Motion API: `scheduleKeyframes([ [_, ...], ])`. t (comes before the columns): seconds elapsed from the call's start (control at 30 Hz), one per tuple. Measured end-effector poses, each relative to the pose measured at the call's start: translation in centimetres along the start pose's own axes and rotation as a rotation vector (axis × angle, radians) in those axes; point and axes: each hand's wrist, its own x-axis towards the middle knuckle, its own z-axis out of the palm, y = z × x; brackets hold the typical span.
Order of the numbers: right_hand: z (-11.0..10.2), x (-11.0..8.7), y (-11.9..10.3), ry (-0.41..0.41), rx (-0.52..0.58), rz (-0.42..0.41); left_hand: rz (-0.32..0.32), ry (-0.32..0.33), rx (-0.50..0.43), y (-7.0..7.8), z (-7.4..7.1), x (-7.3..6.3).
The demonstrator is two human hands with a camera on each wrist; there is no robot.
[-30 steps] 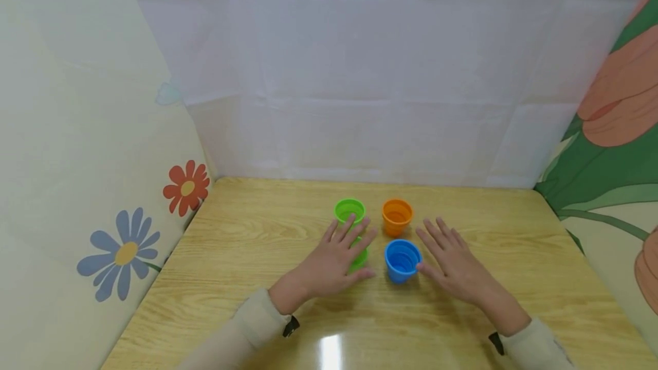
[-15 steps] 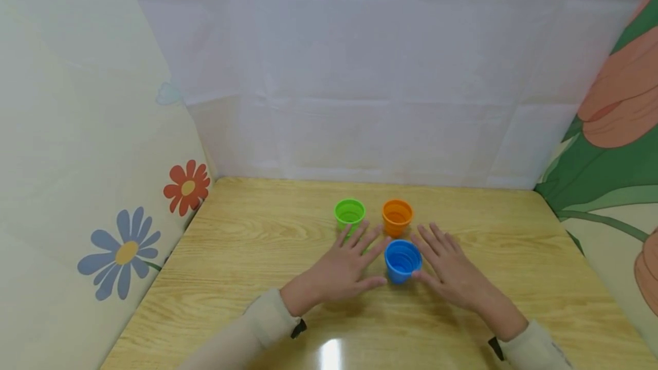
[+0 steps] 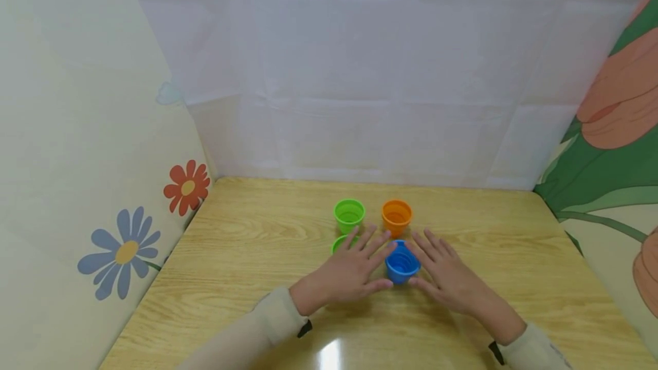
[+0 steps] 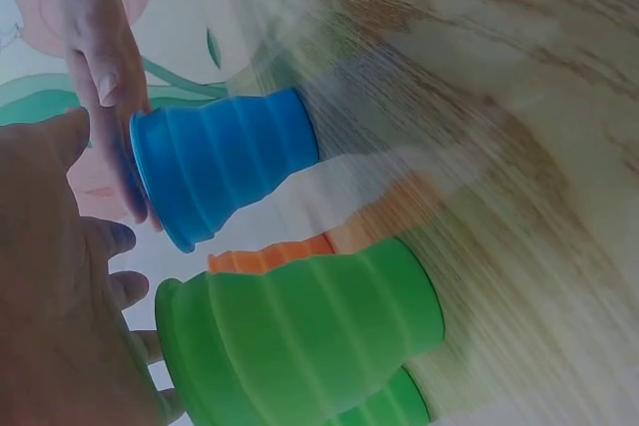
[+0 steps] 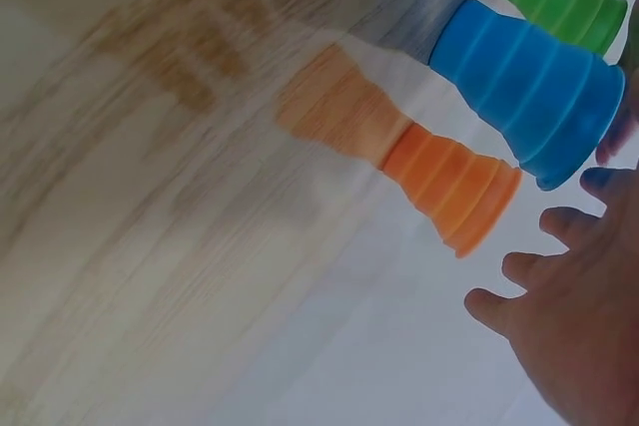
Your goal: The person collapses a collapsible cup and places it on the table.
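- White cloth [image 3: 329, 73] hangs past both hands, at the back.
- A wood table [image 3: 247, 233] lies flat under both hands.
- The left hand [image 3: 349, 273] has its fingers straight and spread, and it holds nothing.
- The right hand [image 3: 453, 280] has straight fingers too, and holds nothing.
- A blue cup [image 3: 402, 268] stands between the two hands; I can't tell if fingers touch it.
- A near green cup [image 4: 300, 336] stands by the left hand, which partly hides it from above.
- A far green cup [image 3: 349, 213] stands just past the left fingertips.
- An orange cup [image 3: 397, 217] stands past the blue one, ahead of both hands.
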Motion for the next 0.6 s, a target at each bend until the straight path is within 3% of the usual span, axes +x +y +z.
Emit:
scheduleKeyframes([
  [0.17, 0.18, 0.01, 0.02, -0.021, -0.014, -0.013, -0.008, -0.059, 0.023, 0.35, 0.12, 0.46],
  [0.37, 0.18, 0.19, 0.15, -0.055, -0.018, -0.039, 0.010, -0.076, 0.055, 0.42, 0.73, 0.74],
  [0.47, 0.16, 0.38, 0.28, -0.026, -0.068, -0.074, 0.021, -0.069, 0.089, 0.35, 0.81, 0.81],
  [0.6, 0.20, 0.63, 0.44, 0.071, -0.138, -0.142, 0.042, -0.031, 0.176, 0.43, 0.56, 1.04],
])
